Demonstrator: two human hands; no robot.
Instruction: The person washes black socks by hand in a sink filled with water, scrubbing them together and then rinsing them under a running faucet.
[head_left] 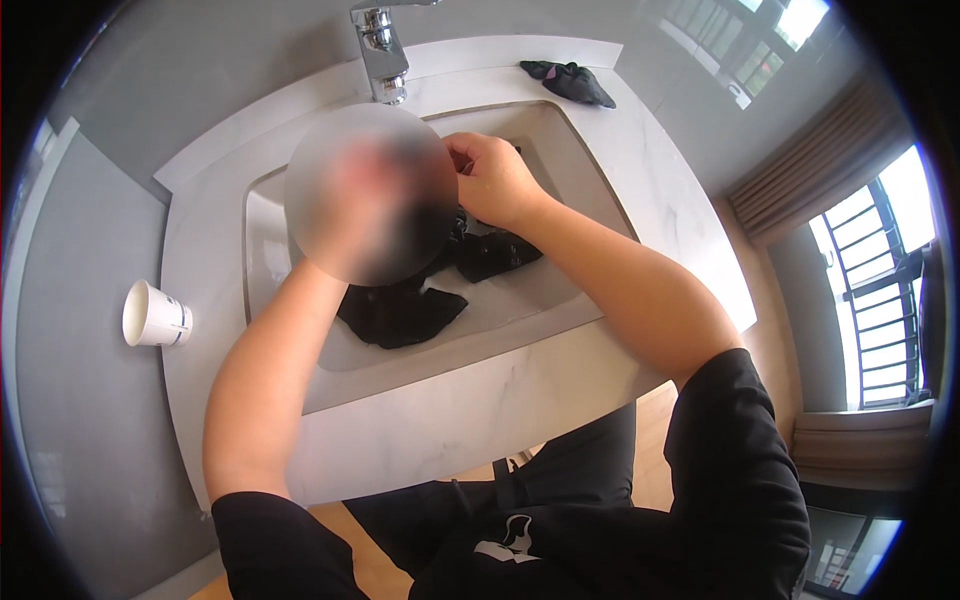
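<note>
A wet black cloth lies bunched in the white sink basin, trailing from under my hands toward the front of the bowl. My right hand is closed on the upper part of the cloth above the middle of the basin. My left hand is hidden by a blurred round patch just left of the right hand, so its grip cannot be seen; the left forearm reaches up to it from the lower left.
A chrome tap stands behind the basin. A second dark cloth lies on the marble counter at the back right. A white paper cup lies on its side left of the counter. Windows and a curtain are at right.
</note>
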